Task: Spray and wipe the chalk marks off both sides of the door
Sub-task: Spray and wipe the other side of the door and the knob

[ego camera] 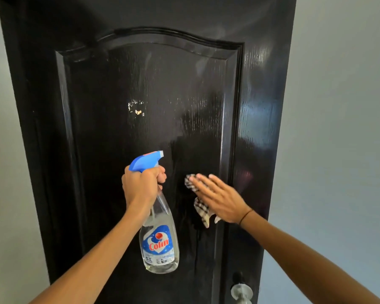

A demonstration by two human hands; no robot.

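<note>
Left hand point(140, 185) grips neck of spray bottle point(159, 244), fingers point(160, 175) curled around trigger; blue nozzle above fingers, clear body hangs below. Black door point(140, 84) behind, glossy; wet sheen up and right of nozzle. Right hand point(217, 198) flat, fingers point(201, 179) straight and close together, pressing checked cloth point(201, 210) against door panel; cloth shows at fingertips and under palm. Silver knob point(241, 292) well below right hand.

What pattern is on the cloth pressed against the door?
A dark-and-cream check on the cloth, seen in the head view under the flat right hand.
</note>
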